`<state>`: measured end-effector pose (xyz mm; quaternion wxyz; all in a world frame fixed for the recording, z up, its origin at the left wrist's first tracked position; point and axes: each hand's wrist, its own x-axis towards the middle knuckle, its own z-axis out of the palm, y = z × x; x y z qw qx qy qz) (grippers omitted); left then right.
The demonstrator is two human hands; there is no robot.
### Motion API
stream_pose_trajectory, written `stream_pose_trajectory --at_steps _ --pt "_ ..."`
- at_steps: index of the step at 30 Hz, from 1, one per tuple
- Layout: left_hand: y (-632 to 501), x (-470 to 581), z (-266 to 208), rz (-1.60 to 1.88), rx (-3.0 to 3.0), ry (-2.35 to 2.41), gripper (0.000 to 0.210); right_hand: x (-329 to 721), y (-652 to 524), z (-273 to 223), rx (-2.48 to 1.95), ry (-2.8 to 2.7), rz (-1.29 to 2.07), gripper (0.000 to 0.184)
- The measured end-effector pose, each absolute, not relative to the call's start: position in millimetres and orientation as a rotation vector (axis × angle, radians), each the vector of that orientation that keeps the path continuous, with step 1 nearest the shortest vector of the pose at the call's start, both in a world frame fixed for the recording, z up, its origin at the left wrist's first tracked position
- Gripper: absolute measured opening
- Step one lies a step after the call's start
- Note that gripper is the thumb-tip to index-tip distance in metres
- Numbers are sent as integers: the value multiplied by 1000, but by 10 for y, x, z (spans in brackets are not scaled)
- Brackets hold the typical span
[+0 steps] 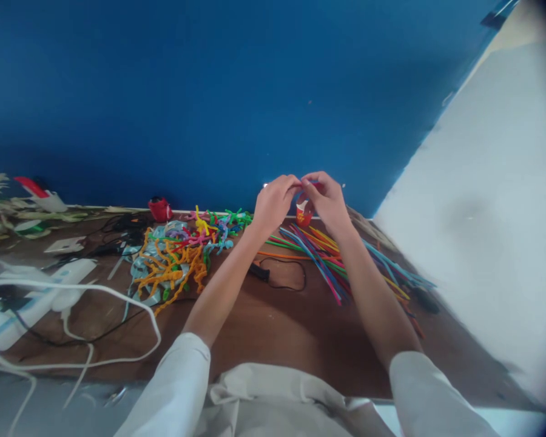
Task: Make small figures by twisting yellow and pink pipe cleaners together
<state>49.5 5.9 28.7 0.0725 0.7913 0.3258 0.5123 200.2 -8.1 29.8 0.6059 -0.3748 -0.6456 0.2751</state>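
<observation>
My left hand (276,203) and my right hand (328,203) are raised in front of me, their fingertips meeting in a pinch. A small reddish-purple bit (317,184) shows at the right fingers; its kind and full shape are hidden. Just behind and below the hands stands a small red cup (303,214) with yellow marks. Loose pipe cleaners (316,258) in several colours lie under my right forearm. To the left of my left forearm is a heap of twisted orange pipe cleaners (173,267), with bent multicoloured figures (202,224) behind it.
A white power strip (40,303) and looping white cable (157,331) occupy the table's left side. A black-handled tool (259,271) and thin dark cord (304,276) lie between my forearms. A red pouch-like object (160,209) sits by the blue wall (255,91); a white wall (491,200) bounds the right.
</observation>
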Motion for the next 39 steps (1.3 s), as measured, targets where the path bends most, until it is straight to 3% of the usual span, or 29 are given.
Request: stream_pose_trajectory --at_steps 11,19,34,39 --pt "127 474 291 1271 1805 753 25 2257 -130 400 -855 -1952 278 16" --pt "174 489 239 1304 1845 674 25 2257 -78 351 -1022 -1930 44 31" --pt "90 499 319 1578 2184 859 23 2105 -73 289 -935 -1708 241 41" --pt "117 449 332 1376 2235 859 31 2113 -50 263 -875 -1720 331 42"
